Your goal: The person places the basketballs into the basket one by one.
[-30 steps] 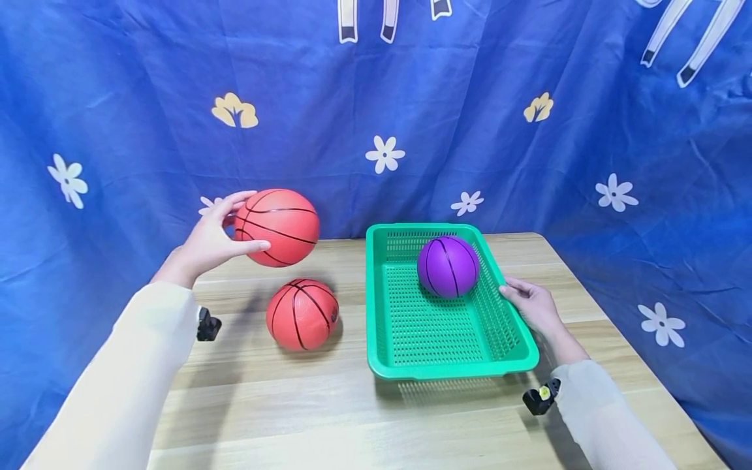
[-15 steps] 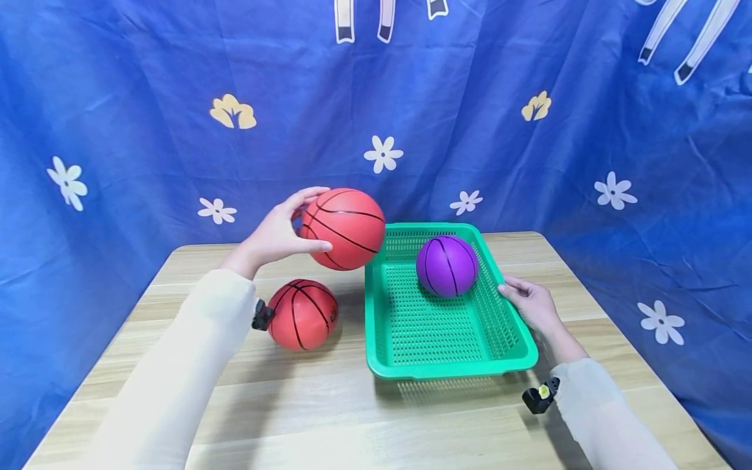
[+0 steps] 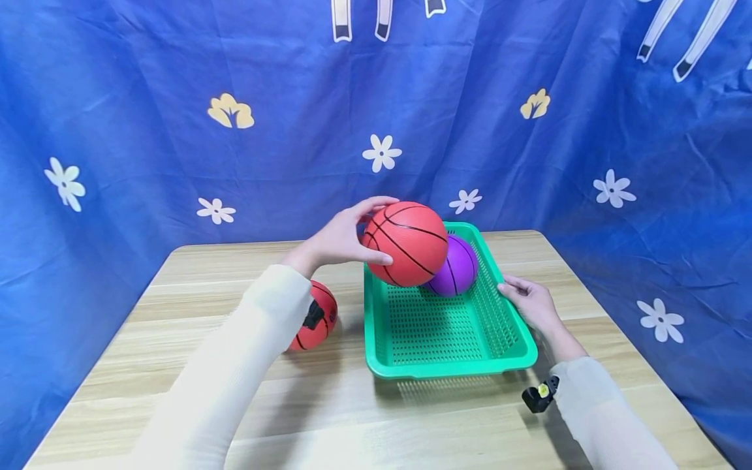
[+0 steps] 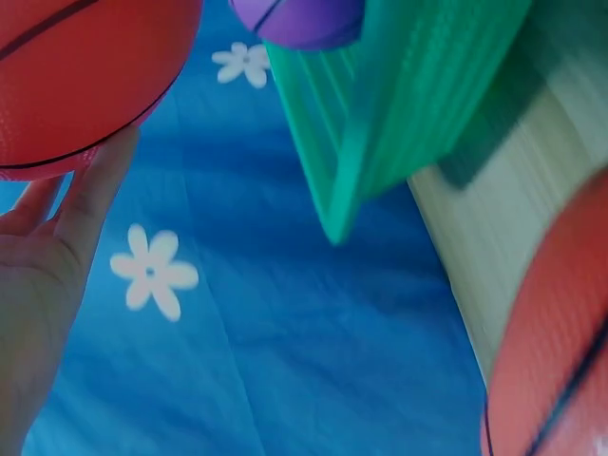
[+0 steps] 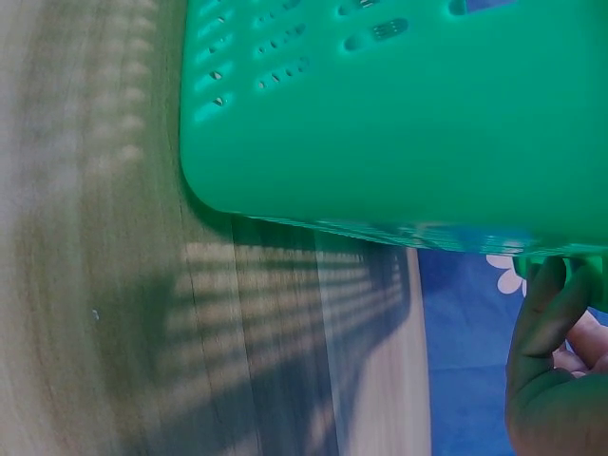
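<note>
Red ball (image 3: 409,245) held in the left hand (image 3: 341,240) over the green basket (image 3: 452,372)

The red ball is near the middle of the head view, in front of the upper left part of the basket. The left hand holds it from its left side, with the thumb low on the front and the fingers spread wide around the surface. The ball hides a part of the purple ball (image 3: 461,269), which lies inside the basket, toward the upper right of it. In the left wrist view, a strip of blue can be seen between these two balls.

The basket stands on the bench (image 3: 170,326), right of the centre of the frame. At its right rim is the right hand (image 3: 531,305), which pinches the edge narrowly between thumb and fingers.

To the left of the basket, and apart from it, a second red ball (image 3: 326,300) rests on the bench. The left sleeve (image 3: 252,356) and a black device (image 3: 314,314) at the wrist cover a part of it. Another black device (image 3: 537,397) is at the right wrist. Behind the bench hangs a blue curtain (image 3: 294,85) with white flowers.
</note>
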The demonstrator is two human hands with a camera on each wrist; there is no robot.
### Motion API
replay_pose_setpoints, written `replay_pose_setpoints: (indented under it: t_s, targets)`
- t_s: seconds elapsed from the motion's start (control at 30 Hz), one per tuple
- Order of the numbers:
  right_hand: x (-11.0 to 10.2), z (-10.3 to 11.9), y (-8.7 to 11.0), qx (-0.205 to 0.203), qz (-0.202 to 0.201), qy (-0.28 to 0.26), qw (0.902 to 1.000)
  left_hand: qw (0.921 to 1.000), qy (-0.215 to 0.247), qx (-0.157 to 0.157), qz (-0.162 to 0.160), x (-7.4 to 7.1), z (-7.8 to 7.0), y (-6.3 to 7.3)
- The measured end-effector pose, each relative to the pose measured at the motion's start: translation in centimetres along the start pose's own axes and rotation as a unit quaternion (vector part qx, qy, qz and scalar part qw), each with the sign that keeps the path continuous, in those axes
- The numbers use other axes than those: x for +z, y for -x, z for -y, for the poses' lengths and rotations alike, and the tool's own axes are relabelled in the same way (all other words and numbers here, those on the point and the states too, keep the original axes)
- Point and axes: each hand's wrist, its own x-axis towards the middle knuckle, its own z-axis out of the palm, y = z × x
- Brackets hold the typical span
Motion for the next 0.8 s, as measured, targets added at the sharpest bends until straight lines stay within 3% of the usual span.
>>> replay_pose_setpoints:
  t_s: [0.47, 0.8]
  targets:
    - [-0.1, -0.1, 0.0, 0.01, -0.001, -0.003, 0.9999, 0.9961, 0.023, -0.008, 0.085, 6.0, -0.8, -2.5]
    - [-0.1, 0.1, 0.0, 0.011, -0.006, 0.0, 0.9999, 0.9888, 0.025, -0.017, 0.146, 8.9, -0.7, -3.4]
